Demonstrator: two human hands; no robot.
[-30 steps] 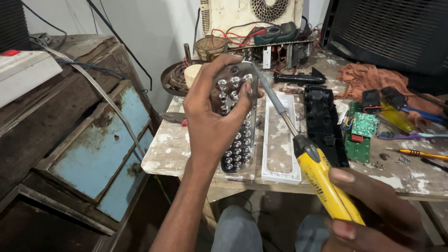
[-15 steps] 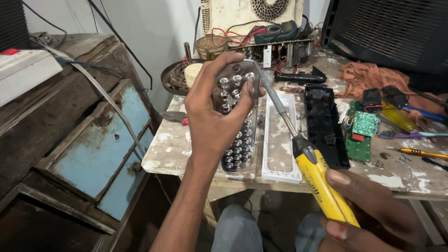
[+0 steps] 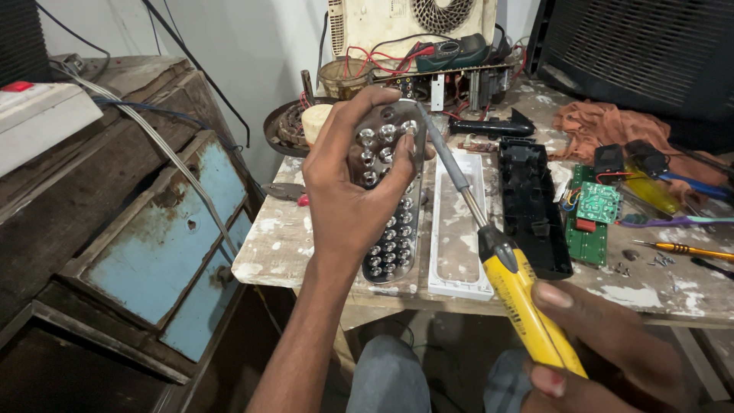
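Little shift since before: left hand [image 3: 348,191] fingers around reflector panel [image 3: 388,200], right hand [image 3: 612,352] gripping yellow soldering iron [image 3: 520,294].

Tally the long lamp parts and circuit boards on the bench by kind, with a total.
Silver reflector panel with rows of round cups: 1
White rectangular plastic cover: 1
Black plastic housing: 1
Green circuit boards: 2
Total: 5

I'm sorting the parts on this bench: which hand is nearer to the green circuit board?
Right. The right hand grips the yellow screwdriver just below the green circuit board; the left hand holds the reflector panel farther left.
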